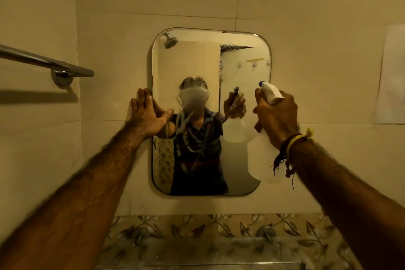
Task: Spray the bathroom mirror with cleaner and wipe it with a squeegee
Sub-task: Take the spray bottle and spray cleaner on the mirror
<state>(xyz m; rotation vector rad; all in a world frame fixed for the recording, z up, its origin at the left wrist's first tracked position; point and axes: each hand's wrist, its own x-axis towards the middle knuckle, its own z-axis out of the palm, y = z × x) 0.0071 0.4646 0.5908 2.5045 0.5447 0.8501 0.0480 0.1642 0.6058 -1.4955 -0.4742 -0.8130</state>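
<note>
Left hand point(149, 114) flat against the wall at the left edge of the mirror point(197, 61), fingers point(143, 96) straight and pressed together pointing up, thumb spread out to the right over the glass, holding nothing. Right hand point(277, 114) wraps the neck of a white spray bottle point(270, 92), fingers curled tight around it, index side toward the trigger; exact trigger contact cannot be told. Bottle nozzle with blue tip sits just above and left of the right fingers, aimed at the mirror's right half; bottle body hangs below the hand, overlapping the mirror's lower right corner. Mirror is rounded-rectangle, fixed on the tiled wall between the two hands, with misted patches and droplets in its middle and upper right. Thread bracelets point(289, 144) on the right wrist. Metal towel bar point(43, 62) on the wall well left of the left fingers. Paper sheet point(392, 74) on the wall far right of the right fingers. Leaf-pattern tile strip point(219, 229) below the mirror.
</note>
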